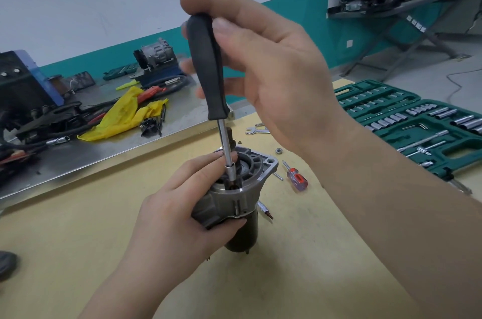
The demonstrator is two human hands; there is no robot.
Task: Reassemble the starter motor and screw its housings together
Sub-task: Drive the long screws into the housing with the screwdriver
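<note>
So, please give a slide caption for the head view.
Left hand steadies starter motor; right hand holds nut driver.

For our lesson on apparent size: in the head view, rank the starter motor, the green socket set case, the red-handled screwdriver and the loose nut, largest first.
1. Green socket set case
2. Starter motor, though nearer the camera
3. Red-handled screwdriver
4. Loose nut

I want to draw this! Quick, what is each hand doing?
Left hand: closed, holding the starter motor steady.
Right hand: closed, holding the black-handled driver.
</note>
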